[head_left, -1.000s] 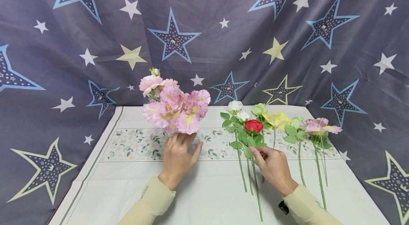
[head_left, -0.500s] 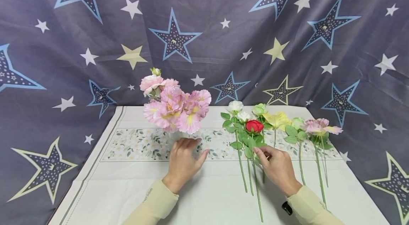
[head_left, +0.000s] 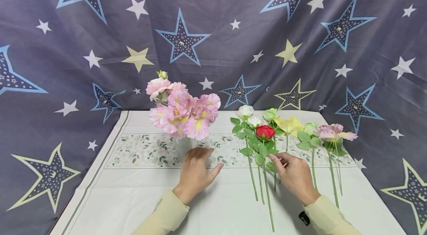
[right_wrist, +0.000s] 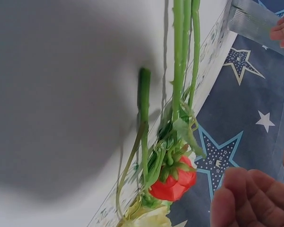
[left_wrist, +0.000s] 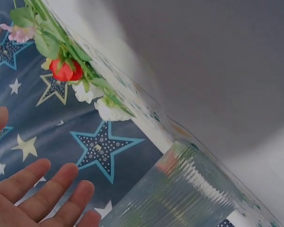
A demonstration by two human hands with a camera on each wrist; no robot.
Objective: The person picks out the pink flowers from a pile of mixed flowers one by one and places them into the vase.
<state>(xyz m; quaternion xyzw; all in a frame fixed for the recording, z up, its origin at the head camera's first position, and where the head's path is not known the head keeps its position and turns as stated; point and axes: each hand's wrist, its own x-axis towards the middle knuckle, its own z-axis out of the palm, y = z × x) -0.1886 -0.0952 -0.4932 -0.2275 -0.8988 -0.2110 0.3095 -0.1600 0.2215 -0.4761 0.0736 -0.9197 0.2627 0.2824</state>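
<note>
A clear ribbed glass vase (left_wrist: 184, 189) stands left of the middle, with several pink flowers (head_left: 181, 112) in it. In the head view my left hand (head_left: 197, 174) hides most of its lower part. From the left wrist, that hand's fingers (left_wrist: 54, 184) look extended and spread beside the vase, holding nothing. My right hand (head_left: 295, 175) hovers just right of a red rose (head_left: 265, 131), close to its leaves. Its fingers (right_wrist: 248, 198) bend loosely and grip nothing in the right wrist view. The rose lies among green stems.
Around the red rose lie white flowers (head_left: 245, 111) and a yellow flower (head_left: 289, 125). Farther right is a mauve flower (head_left: 333, 132) on a long stem. The white tablecloth (head_left: 110, 194) has a floral band, and a star-patterned curtain (head_left: 213, 23) hangs behind and at both sides.
My left hand has drawn away from under the pink blooms, toward me and to the right, uncovering some of the vase. My right hand has shifted slightly right, away from the rose stem.
</note>
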